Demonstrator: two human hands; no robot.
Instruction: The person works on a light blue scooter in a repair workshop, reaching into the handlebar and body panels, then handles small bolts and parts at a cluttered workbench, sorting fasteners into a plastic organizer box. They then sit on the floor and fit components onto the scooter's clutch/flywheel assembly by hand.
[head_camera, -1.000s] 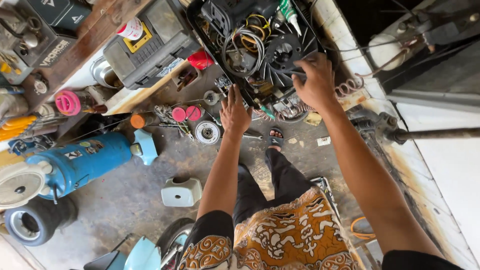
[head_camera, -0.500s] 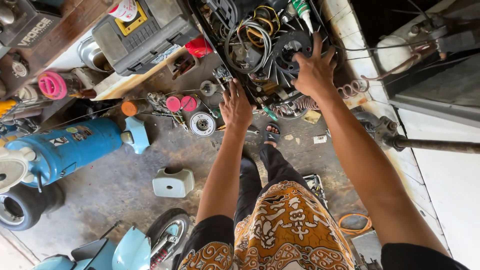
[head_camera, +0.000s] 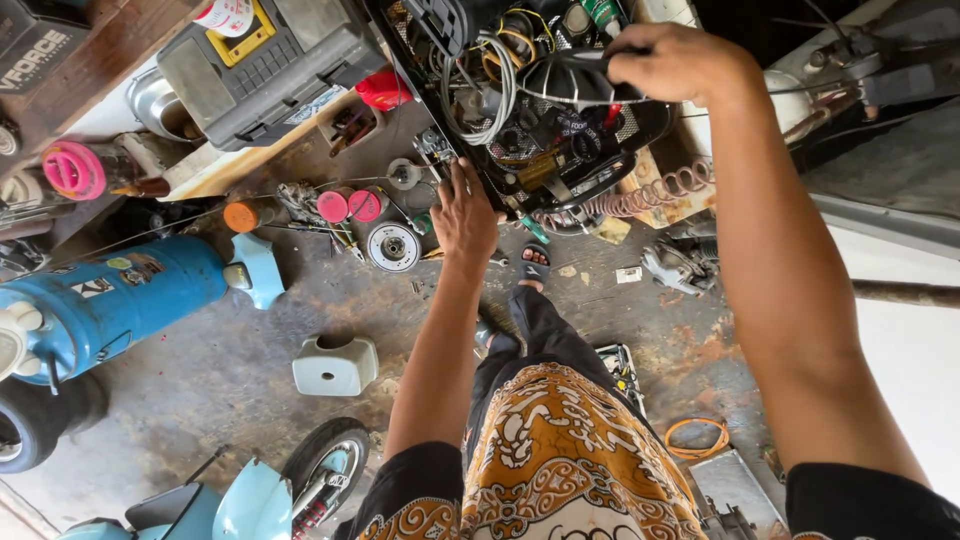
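Right hand (head_camera: 672, 62) now clamped on black fan (head_camera: 575, 78), top centre, lifted off crate (head_camera: 560, 160); left hand (head_camera: 465, 215) open, steadying crate edge.

Matt black plastic fan (head_camera: 578, 78), glossy blue metal tank (head_camera: 120, 300), rough stained concrete floor (head_camera: 240, 370), patterned cloth shorts (head_camera: 560, 460)

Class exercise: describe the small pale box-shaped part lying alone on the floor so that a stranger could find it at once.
Start at the big blue tank lying on the concrete floor at left. Just right of and below its pale blue end cap sits the pale grey-green cover. Unlike the small round discs near the left hand, it is boxy with an arched cut-out.
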